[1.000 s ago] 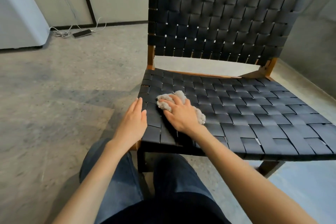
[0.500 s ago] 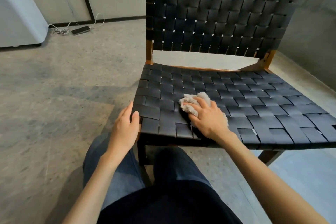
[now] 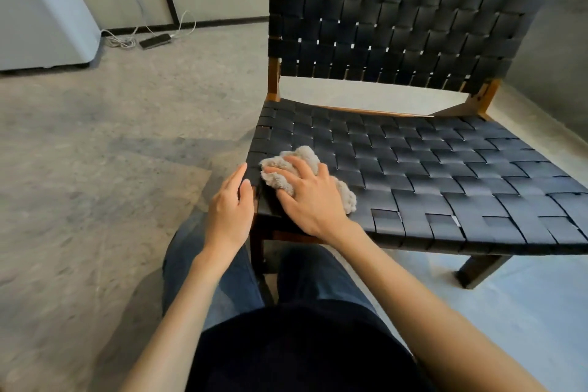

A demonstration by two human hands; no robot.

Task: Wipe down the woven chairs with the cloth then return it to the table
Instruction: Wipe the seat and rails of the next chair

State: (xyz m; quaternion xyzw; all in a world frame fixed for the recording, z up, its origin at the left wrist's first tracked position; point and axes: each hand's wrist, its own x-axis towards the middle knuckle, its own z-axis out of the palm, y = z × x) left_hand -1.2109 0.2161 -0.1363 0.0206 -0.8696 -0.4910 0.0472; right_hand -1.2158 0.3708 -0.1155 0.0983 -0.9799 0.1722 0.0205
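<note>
Sliding leftward since half a second ago, our right hand [image 3: 310, 197] and the cloth [image 3: 302, 153] are now sitting at the front left corner of the woven chair [image 3: 429, 175], on its seat. Our fingers [image 3: 299, 167] are lying spread and nearly straight, pressing the crumpled cloth down. Our left hand [image 3: 230, 207] is resting flat against the seat's left edge, holding nothing.

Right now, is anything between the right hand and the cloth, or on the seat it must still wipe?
No. The right hand presses directly on the cloth at the near corner of the chair seat; nothing visible lies on the rest of it.
</note>
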